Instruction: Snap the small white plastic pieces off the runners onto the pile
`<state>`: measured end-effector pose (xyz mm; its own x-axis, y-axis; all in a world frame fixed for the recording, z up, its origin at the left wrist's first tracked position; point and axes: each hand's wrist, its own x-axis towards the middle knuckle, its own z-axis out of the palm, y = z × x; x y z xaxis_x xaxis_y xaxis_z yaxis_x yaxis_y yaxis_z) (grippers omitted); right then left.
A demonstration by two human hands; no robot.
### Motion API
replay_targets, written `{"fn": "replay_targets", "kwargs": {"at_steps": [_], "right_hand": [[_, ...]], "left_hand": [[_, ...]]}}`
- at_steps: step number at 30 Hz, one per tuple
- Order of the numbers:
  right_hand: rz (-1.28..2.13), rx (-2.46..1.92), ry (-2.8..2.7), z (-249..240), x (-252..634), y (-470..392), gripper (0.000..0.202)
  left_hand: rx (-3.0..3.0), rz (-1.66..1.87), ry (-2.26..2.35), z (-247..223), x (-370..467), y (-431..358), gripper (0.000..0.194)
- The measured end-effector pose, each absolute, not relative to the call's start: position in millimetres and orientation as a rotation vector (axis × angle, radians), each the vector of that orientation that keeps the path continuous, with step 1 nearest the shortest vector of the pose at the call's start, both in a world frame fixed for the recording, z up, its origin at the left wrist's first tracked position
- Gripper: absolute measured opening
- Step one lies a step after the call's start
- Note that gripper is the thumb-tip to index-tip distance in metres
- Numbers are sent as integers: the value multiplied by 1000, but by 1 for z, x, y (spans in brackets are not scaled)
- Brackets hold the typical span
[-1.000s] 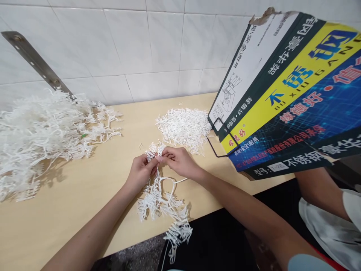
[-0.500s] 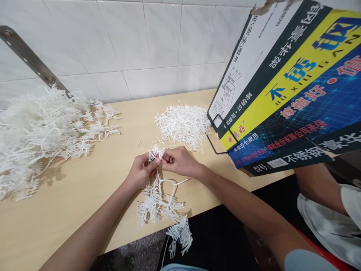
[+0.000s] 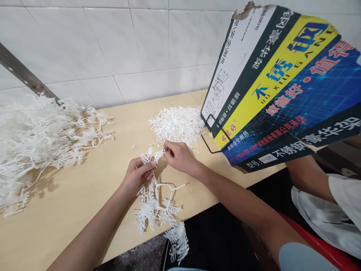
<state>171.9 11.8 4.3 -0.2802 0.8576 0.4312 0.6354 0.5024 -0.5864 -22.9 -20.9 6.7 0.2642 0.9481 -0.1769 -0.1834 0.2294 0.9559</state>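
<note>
A white plastic strip point(image 3: 156, 205) bristling with many small stick-like pieces lies across the near edge of the wooden table point(image 3: 84, 195) and hangs off it. My left hand point(image 3: 138, 172) grips the strip's upper end. Just to its right, my right hand point(image 3: 178, 155) pinches a small cluster of white pieces at that same end. Behind my right hand lies a heap of loose white pieces point(image 3: 177, 123).
A large tangle of white plastic strips point(image 3: 36, 139) fills the table's left side below a metal bar point(image 3: 22, 75) on the tiled wall. A printed cardboard box point(image 3: 279, 86) leans at the right. Another person's arm point(image 3: 310, 177) shows under it.
My right hand has moved slightly up and right, pulling a cluster of pieces away from the strip held by my left hand. The camera view shifted a little to the right.
</note>
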Motion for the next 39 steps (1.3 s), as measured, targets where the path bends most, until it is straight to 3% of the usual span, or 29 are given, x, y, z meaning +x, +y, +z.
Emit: {"fn": "replay_targets", "kwargs": {"at_steps": [5, 11, 13, 16, 20, 25, 31, 37, 39], "right_hand": [[410, -1378, -1972, 11, 177, 14, 19], [1911, -784, -2065, 20, 175, 2, 15], [2090, -745, -1934, 17, 171, 2, 18], [1751, -955, -1647, 9, 167, 8, 25], [1143, -1078, -1410, 8, 168, 13, 19], [1310, -1038, -1601, 13, 160, 2, 17], [1435, -1047, -1705, 13, 155, 0, 24], [827, -1049, -2058, 10, 161, 1, 13], [764, -1051, -2062, 10, 161, 0, 11]], "left_hand": [[895, 1128, 1022, 12, -27, -15, 19], [686, 987, 690, 17, -51, -13, 29], [685, 985, 663, 17, -51, -14, 31], [725, 928, 783, 17, -43, -13, 34], [793, 991, 1002, 12, -31, -9, 33], [1071, 995, 1227, 8, -25, -14, 46], [1221, 1080, 1284, 8, -19, -19, 35], [1287, 1028, 1294, -4, -25, -17, 43], [1269, 991, 1279, -6, -26, -17, 43]]}}
